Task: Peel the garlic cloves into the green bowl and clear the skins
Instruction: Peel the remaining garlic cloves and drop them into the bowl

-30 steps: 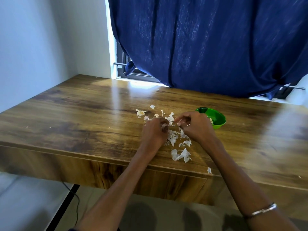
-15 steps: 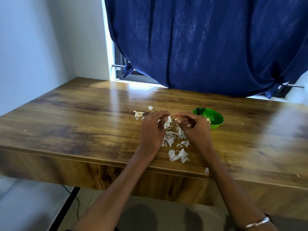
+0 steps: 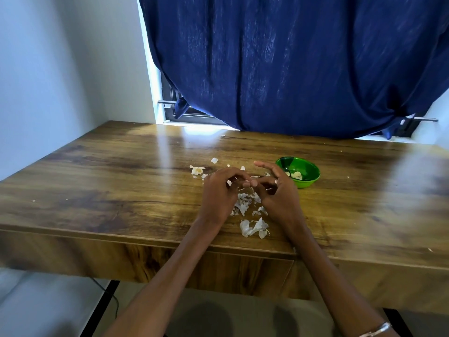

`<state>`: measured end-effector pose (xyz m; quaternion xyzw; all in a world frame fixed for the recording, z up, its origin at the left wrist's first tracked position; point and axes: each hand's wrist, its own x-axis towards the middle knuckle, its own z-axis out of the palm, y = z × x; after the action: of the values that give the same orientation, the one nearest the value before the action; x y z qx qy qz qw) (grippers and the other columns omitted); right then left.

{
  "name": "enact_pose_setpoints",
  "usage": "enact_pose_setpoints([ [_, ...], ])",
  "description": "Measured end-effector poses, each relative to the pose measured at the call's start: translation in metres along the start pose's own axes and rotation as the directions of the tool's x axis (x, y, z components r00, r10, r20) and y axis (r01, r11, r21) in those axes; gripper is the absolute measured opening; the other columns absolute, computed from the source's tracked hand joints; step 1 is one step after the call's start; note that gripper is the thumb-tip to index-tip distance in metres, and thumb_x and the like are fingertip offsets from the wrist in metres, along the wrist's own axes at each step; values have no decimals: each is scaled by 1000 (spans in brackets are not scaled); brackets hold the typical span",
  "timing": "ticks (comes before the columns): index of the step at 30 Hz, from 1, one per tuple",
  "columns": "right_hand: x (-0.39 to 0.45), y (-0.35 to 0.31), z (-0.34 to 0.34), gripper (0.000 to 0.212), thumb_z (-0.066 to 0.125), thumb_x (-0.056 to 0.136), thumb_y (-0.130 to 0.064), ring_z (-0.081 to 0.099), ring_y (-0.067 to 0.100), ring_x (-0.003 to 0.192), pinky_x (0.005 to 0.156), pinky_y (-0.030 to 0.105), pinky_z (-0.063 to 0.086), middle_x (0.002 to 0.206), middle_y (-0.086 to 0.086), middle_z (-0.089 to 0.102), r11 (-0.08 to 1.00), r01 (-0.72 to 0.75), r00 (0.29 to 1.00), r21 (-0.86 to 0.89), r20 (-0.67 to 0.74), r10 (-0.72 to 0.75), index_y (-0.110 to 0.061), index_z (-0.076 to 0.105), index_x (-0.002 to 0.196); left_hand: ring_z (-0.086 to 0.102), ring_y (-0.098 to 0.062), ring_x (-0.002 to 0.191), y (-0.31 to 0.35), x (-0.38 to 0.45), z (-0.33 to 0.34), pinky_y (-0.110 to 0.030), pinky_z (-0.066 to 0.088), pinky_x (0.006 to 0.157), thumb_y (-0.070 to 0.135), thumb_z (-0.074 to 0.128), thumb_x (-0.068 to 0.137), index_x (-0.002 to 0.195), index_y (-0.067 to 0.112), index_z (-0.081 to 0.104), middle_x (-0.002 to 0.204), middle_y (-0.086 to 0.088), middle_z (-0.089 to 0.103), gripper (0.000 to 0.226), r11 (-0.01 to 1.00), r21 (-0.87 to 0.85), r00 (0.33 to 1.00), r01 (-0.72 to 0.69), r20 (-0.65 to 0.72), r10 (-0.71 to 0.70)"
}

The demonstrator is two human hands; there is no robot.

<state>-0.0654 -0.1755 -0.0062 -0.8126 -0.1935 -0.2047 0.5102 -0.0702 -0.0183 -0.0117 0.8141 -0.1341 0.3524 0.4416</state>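
Green bowl (image 3: 306, 179) upright, peeled cloves (image 3: 297, 175) inside; skins (image 3: 254, 227) scattered nearby.

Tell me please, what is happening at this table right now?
A person is peeling garlic by hand at a wooden table. The left hand and the right hand meet above a scatter of white garlic skins, fingers curled as if working on a clove; the clove itself is too small to make out. A few peeled cloves already lie in the green bowl beside the right hand. The skins are not yet cleared.
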Motion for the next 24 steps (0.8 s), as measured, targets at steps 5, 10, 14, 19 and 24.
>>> enact_pose_setpoints([
  [5, -2, -6, 1, 56, 77, 87, -3, 69, -5, 103, 90, 33, 57, 98, -17, 77, 998, 43, 999, 37, 2, -43, -24, 57, 135, 68, -2, 82, 1, 2, 0, -9, 49, 72, 9, 76, 86, 92, 15, 74, 90, 9, 72, 8, 997, -77, 999, 23, -35, -26],
  [10, -1, -4, 2, 49, 80, 86, -11, 71, -2, 97, 88, 36, 60, 93, -14, 78, 995, 55, 996, 80, -69, -49, -23, 61, 130, 69, -2, 83, -2, 2, 0, -9, 49, 69, 11, 79, 84, 94, 16, 79, 91, 6, 75, 11, 993, -108, 997, 55, -40, -60],
  [14, -1, -4, 1, 53, 81, 86, -17, 69, -8, 97, 86, 15, 54, 92, -15, 77, 994, 5, 997, 107, -81, 4, -27, 57, 132, 69, -3, 83, -3, 0, 0, -14, 53, 70, 14, 78, 85, 95, 16, 80, 90, 6, 75, 11, 996, -90, 999, -6, -54, 1],
  [19, 0, -5, 2, 55, 80, 86, -12, 73, 2, 97, 83, 23, 60, 99, -7, 78, 977, -21, 998, 214, -58, 35, -24, 56, 135, 67, -6, 77, -1, 0, -1, -16, 55, 62, 23, 82, 77, 114, 17, 75, 107, 3, 65, 39, 996, -71, 994, -57, -100, 50],
  [24, 1, -2, 3, 59, 74, 88, -1, 74, 11, 98, 83, 26, 60, 100, 3, 77, 954, -68, 998, 292, 18, 66, -19, 50, 140, 67, -1, 84, 6, -1, -3, -13, 54, 67, 7, 81, 81, 124, 21, 70, 111, 10, 69, 46, 990, -78, 993, -117, -19, 116],
])
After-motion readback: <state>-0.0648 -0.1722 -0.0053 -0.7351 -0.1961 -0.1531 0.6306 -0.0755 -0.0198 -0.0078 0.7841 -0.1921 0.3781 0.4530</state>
